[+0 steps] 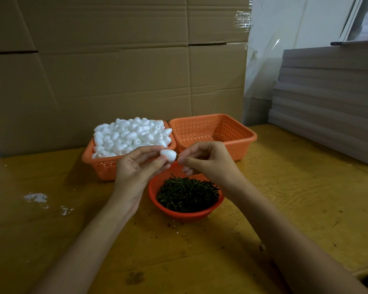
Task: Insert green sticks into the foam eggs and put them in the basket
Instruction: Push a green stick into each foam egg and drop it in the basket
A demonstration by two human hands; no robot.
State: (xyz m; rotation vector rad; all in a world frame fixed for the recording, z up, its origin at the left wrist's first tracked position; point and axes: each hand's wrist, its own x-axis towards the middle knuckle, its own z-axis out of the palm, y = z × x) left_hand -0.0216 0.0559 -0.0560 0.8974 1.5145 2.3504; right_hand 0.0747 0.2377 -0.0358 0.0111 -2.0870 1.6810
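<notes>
Head view. Just above the stick bowl (157,188), my left hand (134,168) grips one foam egg (168,155). My right hand (206,161) pinches at the egg's tip, and I cannot tell whether it holds a stick. The basket (253,137) behind the bowl shows no finished eggs, so I judge the task barely begun. My hands hide its near corner.

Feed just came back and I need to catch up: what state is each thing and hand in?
foam egg: pinched in left hand fingertips, no stick visible in it.
right hand: fingertips pinched beside the egg; any stick unseen.
left basket: heaped with loose eggs.
right basket: no eggs visible inside.
bowl: filled with green sticks.
</notes>
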